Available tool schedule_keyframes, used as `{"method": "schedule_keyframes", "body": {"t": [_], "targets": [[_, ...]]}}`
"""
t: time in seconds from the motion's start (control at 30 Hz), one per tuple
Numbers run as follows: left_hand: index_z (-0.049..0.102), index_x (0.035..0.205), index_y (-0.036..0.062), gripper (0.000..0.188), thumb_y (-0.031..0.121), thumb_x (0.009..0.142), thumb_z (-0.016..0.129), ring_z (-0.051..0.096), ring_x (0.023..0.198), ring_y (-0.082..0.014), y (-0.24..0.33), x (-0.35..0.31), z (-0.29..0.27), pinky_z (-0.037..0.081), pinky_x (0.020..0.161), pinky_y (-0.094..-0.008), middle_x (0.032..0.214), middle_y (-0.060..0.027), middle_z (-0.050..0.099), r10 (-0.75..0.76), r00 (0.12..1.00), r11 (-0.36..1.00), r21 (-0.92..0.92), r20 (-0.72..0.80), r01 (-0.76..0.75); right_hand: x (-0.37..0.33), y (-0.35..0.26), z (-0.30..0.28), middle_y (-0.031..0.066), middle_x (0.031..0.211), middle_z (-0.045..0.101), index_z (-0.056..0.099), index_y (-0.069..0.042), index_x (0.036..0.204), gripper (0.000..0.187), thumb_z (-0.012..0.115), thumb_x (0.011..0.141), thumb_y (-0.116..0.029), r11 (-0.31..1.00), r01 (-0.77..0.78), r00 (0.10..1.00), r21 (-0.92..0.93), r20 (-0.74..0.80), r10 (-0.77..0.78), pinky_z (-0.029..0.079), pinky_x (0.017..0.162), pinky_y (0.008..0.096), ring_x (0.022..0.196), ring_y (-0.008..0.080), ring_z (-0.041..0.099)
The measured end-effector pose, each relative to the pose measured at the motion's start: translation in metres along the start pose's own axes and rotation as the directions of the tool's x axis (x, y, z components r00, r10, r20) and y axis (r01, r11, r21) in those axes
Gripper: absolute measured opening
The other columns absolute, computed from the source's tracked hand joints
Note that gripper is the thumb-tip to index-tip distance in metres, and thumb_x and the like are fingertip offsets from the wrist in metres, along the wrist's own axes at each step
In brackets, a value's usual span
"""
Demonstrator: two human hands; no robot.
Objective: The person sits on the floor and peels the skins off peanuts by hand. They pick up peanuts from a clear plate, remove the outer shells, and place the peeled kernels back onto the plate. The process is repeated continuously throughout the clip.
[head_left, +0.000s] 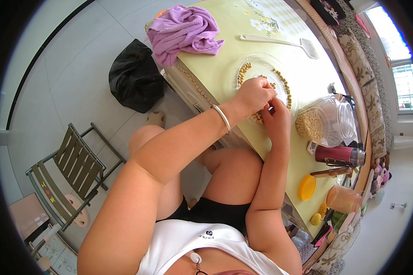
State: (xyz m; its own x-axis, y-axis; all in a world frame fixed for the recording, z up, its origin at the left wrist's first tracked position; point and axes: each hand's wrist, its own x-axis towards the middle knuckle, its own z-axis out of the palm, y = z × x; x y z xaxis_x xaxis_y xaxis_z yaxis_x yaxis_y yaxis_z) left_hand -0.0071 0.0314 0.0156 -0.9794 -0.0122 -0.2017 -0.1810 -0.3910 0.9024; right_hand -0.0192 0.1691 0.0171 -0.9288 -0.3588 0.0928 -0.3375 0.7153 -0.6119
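Both hands work over a clear plate [261, 62] on the bench [225, 50], which holds small round tan beans [284, 85]. Left hand [254, 94] fingers pressed together, apparently pinching a bean; right hand [276, 118] fingers curled, contents unclear. Beans judged light, hard, smooth, prone to roll; best pinched singly at fingertips. Jar [328, 120] of beans just beside.

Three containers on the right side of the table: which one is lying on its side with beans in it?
The clear plastic jar, tipped over beside the glass plate, pale beans pooled inside. The maroon bottle also lies flat but is opaque; the orange-tinted jar shows no beans.
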Motion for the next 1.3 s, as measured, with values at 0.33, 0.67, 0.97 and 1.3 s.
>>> {"method": "schedule_keyframes", "body": {"t": [0.33, 0.67, 0.97, 1.3], "targets": [[0.060, 0.085, 0.0023, 0.013, 0.015, 0.088, 0.060, 0.054, 0.064, -0.0073, -0.005, 0.004, 0.000, 0.044, 0.054, -0.0228, 0.079, -0.0037, 0.061, 0.049, 0.999, 0.999, 0.021, -0.010, -0.049, 0.000, -0.001, 0.000, 0.0087, 0.085, 0.061, 0.062, 0.003, 0.090, 0.012, 0.062, 0.079, 0.001, 0.985, -0.057, 0.998, 0.160, -0.027, 0.062, 0.047, 0.061, 0.0289, 0.064, 0.0140, 0.054], [0.061, 0.083, 0.0010, 0.013, 0.014, 0.086, 0.061, 0.054, 0.061, -0.0092, -0.010, 0.007, 0.005, 0.045, 0.054, -0.0243, 0.074, -0.0044, 0.061, 0.096, 0.994, 0.991, 0.099, -0.042, -0.092, -0.001, -0.006, -0.002, 0.0103, 0.087, 0.061, 0.059, 0.002, 0.086, 0.013, 0.064, 0.075, -0.002, 1.000, 0.010, 1.000, 0.029, -0.018, -0.009, 0.048, 0.063, 0.0318, 0.067, 0.0193, 0.057], [0.062, 0.085, -0.0026, 0.016, 0.013, 0.084, 0.062, 0.060, 0.064, -0.0142, -0.018, 0.012, 0.008, 0.050, 0.058, -0.0283, 0.075, -0.0089, 0.064, 0.194, 0.979, 0.953, 0.246, -0.061, -0.174, -0.003, -0.009, -0.003, 0.0094, 0.074, 0.063, 0.060, 0.003, 0.090, 0.016, 0.064, 0.076, -0.005, 0.998, -0.061, 0.998, 0.036, -0.002, 0.061, 0.047, 0.062, 0.0308, 0.065, 0.0167, 0.057], [0.063, 0.085, -0.0011, 0.017, 0.016, 0.082, 0.062, 0.064, 0.071, -0.0215, -0.011, 0.006, 0.014, 0.052, 0.067, -0.0341, 0.078, -0.0139, 0.066, 0.230, 0.970, 0.892, 0.416, -0.081, -0.177, -0.002, -0.008, -0.003, 0.0071, 0.081, 0.069, 0.064, 0.005, 0.101, 0.021, 0.062, 0.082, -0.003, 0.986, -0.092, 0.995, 0.136, 0.035, 0.088, 0.049, 0.062, 0.0280, 0.073, 0.0101, 0.061]]}}
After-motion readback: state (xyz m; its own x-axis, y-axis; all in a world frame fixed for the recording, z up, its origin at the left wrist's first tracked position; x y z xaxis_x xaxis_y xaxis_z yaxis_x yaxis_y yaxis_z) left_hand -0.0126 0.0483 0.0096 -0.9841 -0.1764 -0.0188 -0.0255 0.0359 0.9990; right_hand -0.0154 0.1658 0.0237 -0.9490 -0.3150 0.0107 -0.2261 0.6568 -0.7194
